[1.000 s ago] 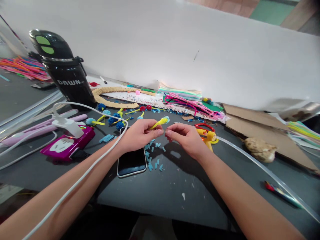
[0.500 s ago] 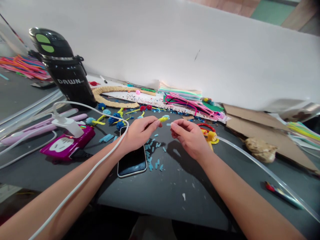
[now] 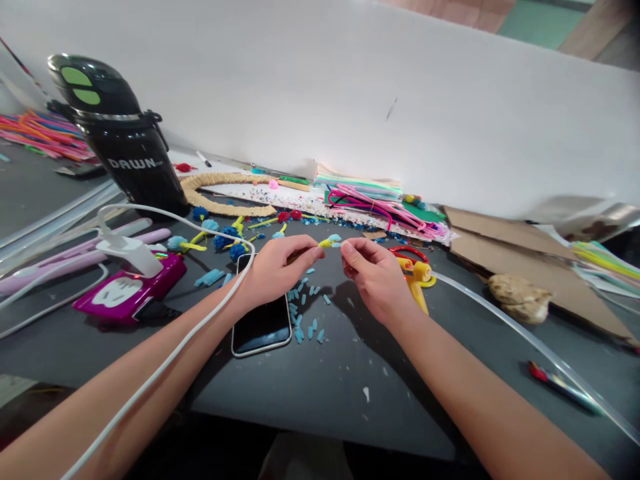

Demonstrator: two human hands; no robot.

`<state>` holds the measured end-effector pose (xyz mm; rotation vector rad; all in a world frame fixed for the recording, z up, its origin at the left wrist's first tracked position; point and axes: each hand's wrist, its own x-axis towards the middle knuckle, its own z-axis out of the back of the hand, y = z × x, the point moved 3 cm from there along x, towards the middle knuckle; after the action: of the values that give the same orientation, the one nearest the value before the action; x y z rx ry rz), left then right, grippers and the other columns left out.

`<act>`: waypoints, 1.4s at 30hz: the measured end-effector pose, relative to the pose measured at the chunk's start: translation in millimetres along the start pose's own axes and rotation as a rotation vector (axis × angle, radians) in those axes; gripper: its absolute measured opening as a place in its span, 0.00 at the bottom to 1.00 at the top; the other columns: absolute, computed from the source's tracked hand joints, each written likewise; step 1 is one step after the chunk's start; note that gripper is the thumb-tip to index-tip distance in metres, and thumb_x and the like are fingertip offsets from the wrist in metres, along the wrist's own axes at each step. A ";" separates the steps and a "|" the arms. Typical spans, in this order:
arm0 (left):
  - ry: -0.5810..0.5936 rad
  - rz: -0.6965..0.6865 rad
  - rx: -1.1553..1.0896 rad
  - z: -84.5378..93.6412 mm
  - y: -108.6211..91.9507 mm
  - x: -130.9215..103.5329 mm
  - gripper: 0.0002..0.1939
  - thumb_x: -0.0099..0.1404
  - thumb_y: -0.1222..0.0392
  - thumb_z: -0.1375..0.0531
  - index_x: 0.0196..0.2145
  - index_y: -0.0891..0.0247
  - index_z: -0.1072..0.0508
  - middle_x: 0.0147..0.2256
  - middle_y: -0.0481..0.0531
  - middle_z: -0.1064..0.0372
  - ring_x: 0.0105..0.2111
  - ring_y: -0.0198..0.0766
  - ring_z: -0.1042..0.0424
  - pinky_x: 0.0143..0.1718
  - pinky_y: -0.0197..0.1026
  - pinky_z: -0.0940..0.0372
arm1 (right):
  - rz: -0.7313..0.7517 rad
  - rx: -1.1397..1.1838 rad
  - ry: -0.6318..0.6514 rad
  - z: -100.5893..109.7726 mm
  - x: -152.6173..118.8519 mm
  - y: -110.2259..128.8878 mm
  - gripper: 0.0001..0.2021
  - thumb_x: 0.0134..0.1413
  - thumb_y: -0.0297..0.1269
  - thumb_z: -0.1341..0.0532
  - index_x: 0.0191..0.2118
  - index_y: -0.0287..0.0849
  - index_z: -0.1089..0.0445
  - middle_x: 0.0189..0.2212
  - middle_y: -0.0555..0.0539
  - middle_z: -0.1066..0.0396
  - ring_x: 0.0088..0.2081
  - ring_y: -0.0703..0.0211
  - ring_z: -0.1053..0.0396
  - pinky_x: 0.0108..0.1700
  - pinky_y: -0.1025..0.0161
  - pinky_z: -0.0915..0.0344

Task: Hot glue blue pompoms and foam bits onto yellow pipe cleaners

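Between its thumb and fingers, my left hand (image 3: 280, 270) pinches a yellow fuzzy stem (image 3: 326, 244) with a light blue tip. My right hand (image 3: 373, 273) is closed in a pinch on a small light blue piece (image 3: 338, 245), which meets or nearly meets the blue tip. Whether the two touch is too small to tell. Below the hands, several cut light blue pieces (image 3: 299, 320) lie scattered on the dark table (image 3: 320, 393). A black phone (image 3: 263, 327) lies under my left wrist. A yellow glue gun (image 3: 417, 277) is just beyond my right hand.
Blue pom-poms on yellow stems (image 3: 233, 240) lie behind my left hand. A black bottle (image 3: 130, 147) and a magenta power adapter (image 3: 131, 290) stand left. Pink stems (image 3: 385, 210) lie at the back, cardboard (image 3: 510, 257) at right. A white cable (image 3: 190, 340) crosses my left forearm.
The light blue piece at my right fingertips has come up to the tip of the yellow stem. The whole view has shifted slightly.
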<state>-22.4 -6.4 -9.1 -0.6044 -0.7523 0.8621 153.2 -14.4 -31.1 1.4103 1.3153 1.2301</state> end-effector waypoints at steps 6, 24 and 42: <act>0.003 -0.020 0.008 -1.3 1.2 0.4 0.16 0.70 0.53 0.47 0.35 0.66 0.25 0.27 0.47 0.33 0.27 0.31 0.37 0.28 0.33 0.43 | 0.016 -0.030 -0.009 -0.5 -1.0 -0.7 0.11 0.48 0.44 0.30 0.33 0.43 0.25 0.24 0.53 0.34 0.26 0.67 0.41 0.28 0.66 0.45; 0.009 0.005 0.023 -0.7 2.7 0.4 0.16 0.70 0.52 0.47 0.35 0.66 0.25 0.26 0.46 0.32 0.26 0.30 0.37 0.27 0.33 0.44 | 0.127 -0.160 -0.047 0.9 -4.0 4.7 0.10 0.52 0.44 0.32 0.34 0.42 0.27 0.26 0.53 0.33 0.27 0.66 0.40 0.30 0.66 0.41; 0.035 -0.011 0.018 -2.0 0.8 -0.2 0.17 0.70 0.52 0.48 0.34 0.65 0.25 0.27 0.47 0.31 0.27 0.32 0.35 0.28 0.34 0.43 | 0.109 -0.244 -0.093 0.9 -3.6 3.7 0.13 0.49 0.46 0.31 0.34 0.41 0.26 0.27 0.51 0.29 0.27 0.64 0.36 0.31 0.65 0.38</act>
<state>-21.2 -6.5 -10.9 -0.5979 -0.7151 0.8453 154.9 -18.4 -28.1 1.3592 0.9991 1.3313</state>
